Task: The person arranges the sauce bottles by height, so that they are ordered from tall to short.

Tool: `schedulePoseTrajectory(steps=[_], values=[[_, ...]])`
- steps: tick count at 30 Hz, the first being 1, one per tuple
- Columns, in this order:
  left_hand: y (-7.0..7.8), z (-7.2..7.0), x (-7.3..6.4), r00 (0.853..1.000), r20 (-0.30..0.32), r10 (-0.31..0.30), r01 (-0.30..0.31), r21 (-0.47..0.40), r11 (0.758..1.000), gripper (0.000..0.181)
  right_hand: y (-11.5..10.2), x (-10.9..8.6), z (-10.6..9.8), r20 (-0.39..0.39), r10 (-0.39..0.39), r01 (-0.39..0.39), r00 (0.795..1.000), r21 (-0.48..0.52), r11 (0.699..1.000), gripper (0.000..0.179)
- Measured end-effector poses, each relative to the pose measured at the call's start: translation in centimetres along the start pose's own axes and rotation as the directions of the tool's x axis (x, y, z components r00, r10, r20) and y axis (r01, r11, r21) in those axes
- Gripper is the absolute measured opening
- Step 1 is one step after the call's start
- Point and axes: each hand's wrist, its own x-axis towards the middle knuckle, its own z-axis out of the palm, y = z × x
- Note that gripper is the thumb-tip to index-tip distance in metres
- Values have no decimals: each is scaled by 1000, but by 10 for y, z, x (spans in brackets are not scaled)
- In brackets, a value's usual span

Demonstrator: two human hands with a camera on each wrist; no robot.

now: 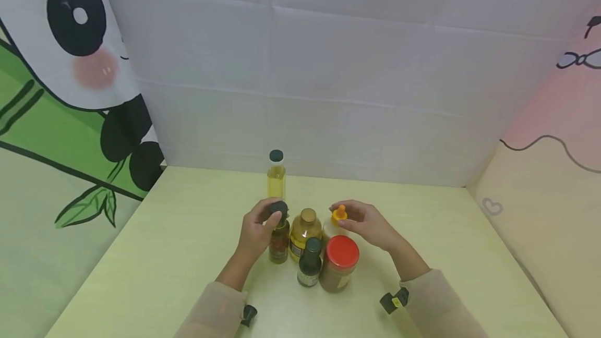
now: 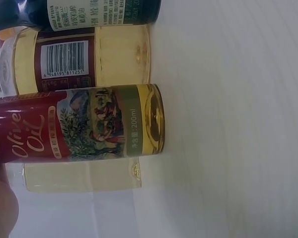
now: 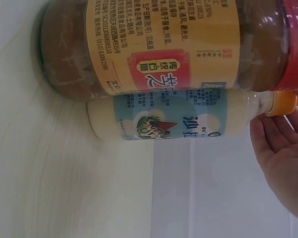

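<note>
My left hand (image 1: 255, 228) grips an olive oil bottle (image 1: 279, 246) by its dark cap, thumb in front. In the left wrist view the red-labelled olive oil bottle (image 2: 79, 124) stands on the table, with part of a finger at the edge. My right hand (image 1: 368, 223) holds the orange cap of a white salad dressing bottle (image 1: 330, 229) between thumb and fingers. A blue label shows on the salad dressing bottle (image 3: 174, 115) in the right wrist view. In front of it stands a red-lidded jar of brown paste (image 1: 339, 265), partly hiding it.
Between the hands are a yellow bottle with a gold cap (image 1: 305, 228) and a small dark green bottle (image 1: 309, 265). Behind the group stands a clear bottle of pale yellow oil (image 1: 276, 179). A white cloth wall (image 1: 328, 93) rises at the table's (image 1: 188, 254) back edge; printed panels flank it.
</note>
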Motion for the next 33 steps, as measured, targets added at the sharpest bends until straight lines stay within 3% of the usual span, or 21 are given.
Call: schedulePoseTrajectory(steps=[7,17,19,26,33], values=[[-4,-7,0,998,63,-3,3,12,1000,23,4,2,2,-19,20,-20,1000,3,1000,36],[-3,-16,1,986,136,-98,95,29,995,31,7,3,2,-6,16,-16,1000,-28,999,34],[-3,-16,1,983,140,-115,112,29,993,33,8,2,1,-2,7,-7,1000,-34,999,34],[-29,-18,-2,975,128,-184,181,38,983,39,11,2,-2,0,-8,8,1000,-27,1000,33],[-29,-18,-4,969,95,-229,223,72,972,35,12,3,-1,12,-17,17,1000,-14,1000,33]])
